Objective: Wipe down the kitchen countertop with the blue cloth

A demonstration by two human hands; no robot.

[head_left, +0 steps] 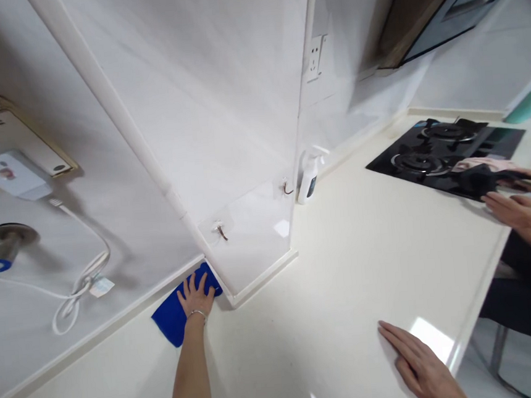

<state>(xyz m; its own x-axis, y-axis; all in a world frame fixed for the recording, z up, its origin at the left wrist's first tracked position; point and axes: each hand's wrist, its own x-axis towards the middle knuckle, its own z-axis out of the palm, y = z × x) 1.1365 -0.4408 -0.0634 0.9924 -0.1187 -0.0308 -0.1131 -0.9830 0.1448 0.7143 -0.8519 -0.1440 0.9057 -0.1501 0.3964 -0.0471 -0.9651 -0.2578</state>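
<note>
My left hand (196, 298) lies flat with fingers spread on a blue cloth (168, 322). It presses the cloth onto the cream countertop (346, 266) where the counter meets the wall, right beside the foot of a white boxed column (223, 134). A bracelet sits on that wrist. My right hand (419, 365) rests palm down, fingers stretched out, on the countertop near its front edge and holds nothing.
Another person's hands (522, 217) hold a dark object by the black gas hob (442, 149) at the right. A white spray bottle (309, 179) stands against the column. A wall socket (314, 58), a plugged-in outlet (10, 153) with a looped cable (81, 277), and a tap (0, 247) are on the wall.
</note>
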